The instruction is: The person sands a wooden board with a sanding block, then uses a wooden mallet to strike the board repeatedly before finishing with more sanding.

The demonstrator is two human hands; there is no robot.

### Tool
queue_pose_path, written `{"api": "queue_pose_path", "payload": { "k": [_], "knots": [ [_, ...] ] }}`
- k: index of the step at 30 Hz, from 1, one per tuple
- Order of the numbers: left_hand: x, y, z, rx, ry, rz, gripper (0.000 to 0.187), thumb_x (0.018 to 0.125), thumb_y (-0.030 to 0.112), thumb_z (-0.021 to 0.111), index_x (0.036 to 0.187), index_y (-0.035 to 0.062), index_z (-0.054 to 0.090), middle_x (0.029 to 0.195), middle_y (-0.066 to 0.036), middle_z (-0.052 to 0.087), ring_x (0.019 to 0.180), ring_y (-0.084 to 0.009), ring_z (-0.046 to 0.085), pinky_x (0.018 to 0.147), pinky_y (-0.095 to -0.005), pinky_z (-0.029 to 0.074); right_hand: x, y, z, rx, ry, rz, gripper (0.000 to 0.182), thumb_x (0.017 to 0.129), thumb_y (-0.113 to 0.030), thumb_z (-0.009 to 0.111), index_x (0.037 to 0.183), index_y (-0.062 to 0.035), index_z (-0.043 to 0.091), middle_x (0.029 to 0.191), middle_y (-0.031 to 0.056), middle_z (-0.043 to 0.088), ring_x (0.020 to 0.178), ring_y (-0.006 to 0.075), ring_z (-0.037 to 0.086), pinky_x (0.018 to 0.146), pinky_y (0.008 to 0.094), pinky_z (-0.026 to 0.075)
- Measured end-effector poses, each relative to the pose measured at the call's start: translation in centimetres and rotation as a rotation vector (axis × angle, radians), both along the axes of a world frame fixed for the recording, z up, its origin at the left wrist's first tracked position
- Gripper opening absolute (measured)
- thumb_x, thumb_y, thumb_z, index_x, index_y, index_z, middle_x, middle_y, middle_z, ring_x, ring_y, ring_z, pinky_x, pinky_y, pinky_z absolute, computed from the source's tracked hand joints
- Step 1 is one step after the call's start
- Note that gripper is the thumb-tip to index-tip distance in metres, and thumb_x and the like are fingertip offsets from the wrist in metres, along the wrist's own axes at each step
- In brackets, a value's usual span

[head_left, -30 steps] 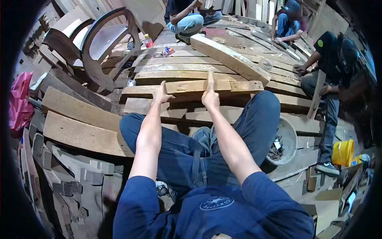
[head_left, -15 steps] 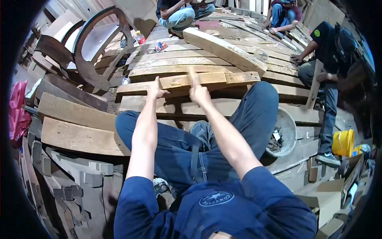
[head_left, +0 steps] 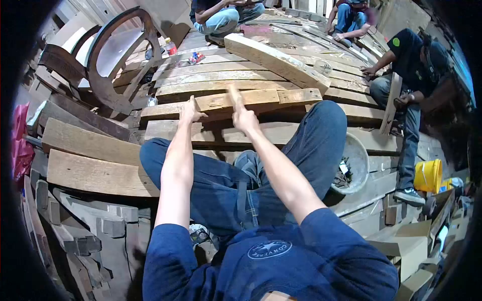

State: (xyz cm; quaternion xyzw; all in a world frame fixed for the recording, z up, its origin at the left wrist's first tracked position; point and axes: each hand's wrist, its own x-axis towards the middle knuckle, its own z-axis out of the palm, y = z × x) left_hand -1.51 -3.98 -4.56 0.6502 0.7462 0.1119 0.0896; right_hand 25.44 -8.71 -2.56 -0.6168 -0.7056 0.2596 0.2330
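Observation:
A curved wooden board [head_left: 258,98] lies crosswise in front of my knees, with a shorter wooden piece [head_left: 299,96] at its right end. My left hand [head_left: 189,112] grips the board near its left part, thumb stretched to the right along the near face. Over the middle of the board, my right hand [head_left: 244,119] is closed around a pale, stick-like wooden handle [head_left: 233,94], smeared by motion. I cannot tell what tool, if any, the handle belongs to. Beside my right knee, a round basin [head_left: 365,173] holds small dark pieces.
A thick beam [head_left: 271,60] lies slantwise beyond the board. Curved planks [head_left: 95,173] rest at left, near a curved wooden chair frame [head_left: 95,65]. A person [head_left: 422,60] at right holds an upright plank [head_left: 391,105]; two others crouch farther back. A yellow bucket [head_left: 428,175] stands at right.
The whole view has shifted slightly, so things sit a little farther left. Both hands stay at the board; the handle in my right hand is blurred in both frames.

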Motion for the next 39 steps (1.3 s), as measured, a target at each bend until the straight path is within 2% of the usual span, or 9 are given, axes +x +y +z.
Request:
{"api": "queue_pose_path", "payload": {
  "k": [2,5,6,8,14,18,24,34,39],
  "knots": [
    [-0.1,0.6,-0.4,0.011,0.019,0.001,0.12,0.055,0.041,0.093,0.149,0.0011,0.031,0.13,-0.022,0.06,0.123,-0.0364,0.055,0.106,-0.047,0.043,-1.7,-0.4,-0.9,0.02,0.031,0.263,0.074,0.091,-0.03,0.056,0.155,-0.032,0.019,0.101,0.0302,0.067,0.096,0.0444,0.067,0.087,0.0529,0.053],
    [0.7,-0.9,1.1,0.021,0.006,0.0,0.118,0.056,0.04,0.093,0.148,0.0005,0.031,0.129,-0.024,0.059,0.122,-0.0364,0.056,0.103,-0.0439,0.046,-0.9,0.3,0.3,-0.119,0.002,0.244,0.072,0.091,-0.033,0.058,0.154,-0.0312,0.023,0.107,0.0305,0.066,0.102,0.0419,0.065,0.091,0.0483,0.052],
    [1.2,-1.2,2.0,-0.009,-0.007,0.016,0.119,0.056,0.04,0.093,0.149,0.0002,0.03,0.129,-0.024,0.059,0.121,-0.0367,0.057,0.102,-0.0444,0.046,-0.5,2.0,-2.6,0.093,0.018,0.215,0.071,0.093,-0.032,0.056,0.155,-0.0316,0.021,0.099,0.0299,0.068,0.091,0.0402,0.069,0.081,0.0482,0.056],
    [0.2,-0.7,-0.3,0.083,0.025,-0.013,0.121,0.054,0.041,0.093,0.149,0.0012,0.029,0.125,-0.025,0.062,0.117,-0.0381,0.059,0.1,-0.0453,0.048,1.5,2.9,-0.7,-0.089,0.174,-0.177,0.071,0.094,-0.034,0.055,0.155,-0.0309,0.018,0.09,0.0271,0.069,0.075,0.0372,0.071,0.068,0.0468,0.058],
    [1.9,0.5,1.6,-0.143,0.168,0.088,0.122,0.053,0.039,0.094,0.148,-0.0011,0.028,0.135,-0.025,0.054,0.127,-0.0399,0.052,0.109,-0.0506,0.04,4.3,2.1,2.1,-0.199,0.233,-0.397,0.071,0.096,-0.031,0.05,0.156,-0.0286,0.013,0.095,0.0232,0.071,0.08,0.0381,0.071,0.072,0.0476,0.057],
    [5.4,0.4,2.4,-0.208,0.224,0.241,0.135,0.051,0.045,0.094,0.151,-0.0012,0.017,0.159,-0.029,0.01,0.142,-0.0437,0.029,0.116,-0.0556,0.026,4.1,2.9,0.1,-0.118,0.107,-0.392,0.077,0.095,-0.03,0.051,0.157,-0.0269,0.006,0.094,0.0271,0.069,0.082,0.0385,0.071,0.078,0.0476,0.057],
    [9.6,-0.5,2.7,0.15,0.369,-0.149,0.124,0.051,0.062,0.087,0.147,0.0026,0.034,0.152,-0.025,0.026,0.139,-0.0415,0.028,0.117,-0.0581,0.014,4.2,2.7,0.4,-0.119,0.148,-0.362,0.078,0.095,-0.03,0.052,0.157,-0.026,0.005,0.1,0.027,0.069,0.092,0.0417,0.068,0.083,0.0501,0.055],
    [17.7,-3.0,2.7,0.179,0.452,-0.473,0.068,0.071,0.019,0.074,0.131,-0.0018,0.049,0.134,-0.021,0.047,0.127,-0.0378,0.044,0.109,-0.0478,0.036,4.9,2.7,1.2,-0.136,0.192,-0.331,0.077,0.092,-0.029,0.053,0.157,-0.0155,0.013,0.108,0.0303,0.066,0.1,0.0427,0.066,0.09,0.0478,0.053],
    [21.7,-4.3,1.1,-0.091,0.277,-0.181,0.1,0.072,0.02,0.074,0.152,-0.0044,0.019,0.158,-0.025,0.02,0.144,-0.0379,0.027,0.115,-0.0487,0.03,5.9,5.4,-0.3,-0.044,0.029,-0.237,0.081,0.085,-0.023,0.057,0.155,-0.0095,0.017,0.106,0.0307,0.067,0.097,0.0427,0.067,0.085,0.0492,0.054]
  ]
}}
